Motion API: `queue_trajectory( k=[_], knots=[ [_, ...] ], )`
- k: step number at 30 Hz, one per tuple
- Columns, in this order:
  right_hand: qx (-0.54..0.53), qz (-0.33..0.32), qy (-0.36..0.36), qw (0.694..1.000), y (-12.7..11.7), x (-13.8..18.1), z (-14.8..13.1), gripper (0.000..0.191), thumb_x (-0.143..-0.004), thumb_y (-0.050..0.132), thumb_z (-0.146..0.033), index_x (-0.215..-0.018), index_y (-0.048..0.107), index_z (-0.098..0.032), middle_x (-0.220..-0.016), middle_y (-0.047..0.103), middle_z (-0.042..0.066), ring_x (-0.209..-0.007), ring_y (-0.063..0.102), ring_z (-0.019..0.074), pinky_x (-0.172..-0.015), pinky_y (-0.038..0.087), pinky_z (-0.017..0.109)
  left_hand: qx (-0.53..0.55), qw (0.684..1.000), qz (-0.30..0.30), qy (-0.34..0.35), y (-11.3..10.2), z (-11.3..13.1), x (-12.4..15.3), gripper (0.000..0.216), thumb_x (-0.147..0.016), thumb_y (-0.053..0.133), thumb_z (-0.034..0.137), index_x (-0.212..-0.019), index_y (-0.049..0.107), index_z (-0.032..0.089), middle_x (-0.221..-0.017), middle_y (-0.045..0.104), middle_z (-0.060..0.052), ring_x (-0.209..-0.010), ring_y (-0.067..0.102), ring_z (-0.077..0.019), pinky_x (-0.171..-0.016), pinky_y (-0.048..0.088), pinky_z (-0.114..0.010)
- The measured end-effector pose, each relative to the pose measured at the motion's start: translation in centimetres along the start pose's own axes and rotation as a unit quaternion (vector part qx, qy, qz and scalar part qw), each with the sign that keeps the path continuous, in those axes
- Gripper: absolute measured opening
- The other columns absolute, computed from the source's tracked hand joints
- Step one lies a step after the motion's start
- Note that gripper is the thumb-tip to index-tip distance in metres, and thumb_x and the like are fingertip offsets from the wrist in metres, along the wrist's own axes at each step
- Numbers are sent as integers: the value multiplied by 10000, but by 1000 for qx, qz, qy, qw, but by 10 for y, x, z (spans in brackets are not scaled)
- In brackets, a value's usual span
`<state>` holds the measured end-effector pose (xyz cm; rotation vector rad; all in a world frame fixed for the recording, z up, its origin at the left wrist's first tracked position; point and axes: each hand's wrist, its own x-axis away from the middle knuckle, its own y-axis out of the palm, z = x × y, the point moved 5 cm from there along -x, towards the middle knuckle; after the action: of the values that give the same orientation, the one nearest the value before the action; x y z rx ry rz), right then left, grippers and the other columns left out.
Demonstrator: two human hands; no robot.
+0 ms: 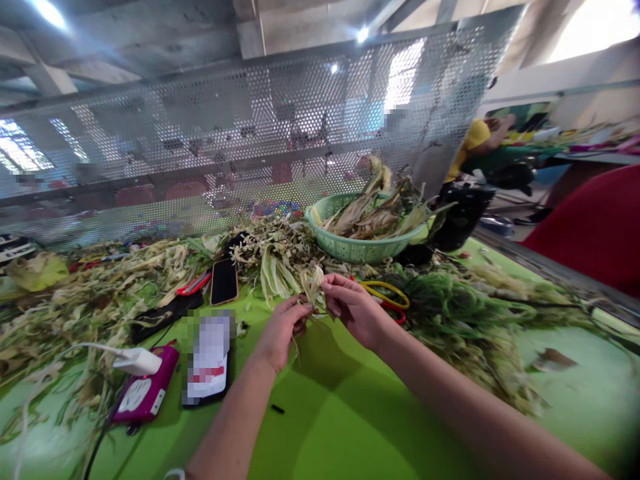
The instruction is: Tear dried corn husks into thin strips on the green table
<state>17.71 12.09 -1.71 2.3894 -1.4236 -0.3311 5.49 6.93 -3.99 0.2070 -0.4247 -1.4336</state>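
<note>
Both hands meet over the green table (350,427), near its middle. Your left hand (281,331) is curled nearly closed, its fingertips pinching the lower end of a small pale husk (313,288). Your right hand (354,308) is closed about as far, thumb and forefinger nipping the same husk from the right. You hold it clear of the table, just near the far heap, so both hands can likely work the strip between the fingertips without it catching in the litter.

Far of your hands lies a heap of pale leaves (273,263), within easy reach. Further right stands a green basket (350,248) filled with dry husks, set back where it does not crowd your hands. Yellow and red bands (387,293) lie just right of your right hand, beside a tangle of green cord (450,300). To the left sit a dark phone (224,281), a blurred phone (207,360), and a pink pack (146,395) with a white plug, kept apart from your hands.
</note>
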Motion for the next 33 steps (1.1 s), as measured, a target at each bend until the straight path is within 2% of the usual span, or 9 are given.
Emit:
queue_trajectory(
  k=[6, 12, 16, 19, 22, 27, 33],
  knots=[
    [40, -8, -35, 999, 3, 3, -3, 195, -721, 683, -321, -756, 547, -186, -621, 449, -49, -508, 370, 77, -495, 295, 220, 32, 999, 4, -30, -1, -4, -2, 201, -599, 701, 260, -683, 561, 143, -601, 503, 46, -470, 332, -31, -461, 214, -181],
    [82, -40, -74, 993, 8, 6, -11, 224, -705, 724, -321, -776, 562, -183, -704, 506, -24, -576, 413, 83, -505, 327, 208, -17, 999, 24, -44, -3, -4, -2, 222, -596, 704, 288, -725, 587, 151, -593, 506, 48, -467, 338, -36, -468, 216, -183],
    [117, -63, -54, 990, 14, 7, -11, 264, -668, 753, -344, -790, 586, -179, -702, 548, -18, -596, 472, 92, -506, 353, 209, -125, 992, 23, 10, -5, 2, -3, 183, -658, 651, 321, -733, 616, 157, -603, 525, 37, -527, 391, -75, -529, 281, -204],
    [176, -68, -50, 981, 15, 5, -9, 277, -676, 739, -381, -794, 620, -160, -709, 583, -4, -626, 502, 107, -573, 392, 237, -234, 970, 15, 72, -5, 9, -3, 152, -699, 616, 312, -741, 618, 166, -666, 562, 15, -646, 467, -121, -620, 336, -227],
    [252, -51, -81, 963, 12, 3, -9, 250, -704, 715, -383, -774, 632, -157, -698, 578, 0, -639, 499, 120, -614, 407, 262, -319, 942, 7, 103, -4, 15, -1, 139, -727, 590, 303, -771, 608, 173, -706, 578, 1, -690, 481, -146, -656, 349, -241],
    [399, -38, -186, 897, 13, 6, -21, 137, -752, 681, -310, -724, 656, -178, -815, 566, 33, -728, 513, 146, -664, 424, 277, -360, 926, -13, 115, 0, 21, 2, 125, -739, 567, 285, -781, 603, 173, -696, 564, 1, -659, 461, -145, -638, 346, -239],
    [446, -59, -216, 866, 17, 8, -26, 80, -783, 657, -248, -738, 665, -182, -848, 547, 40, -788, 540, 158, -693, 436, 274, -368, 921, -29, 125, 2, 21, 2, 133, -751, 560, 287, -771, 609, 165, -682, 563, 2, -640, 460, -139, -601, 349, -227]
  ],
)
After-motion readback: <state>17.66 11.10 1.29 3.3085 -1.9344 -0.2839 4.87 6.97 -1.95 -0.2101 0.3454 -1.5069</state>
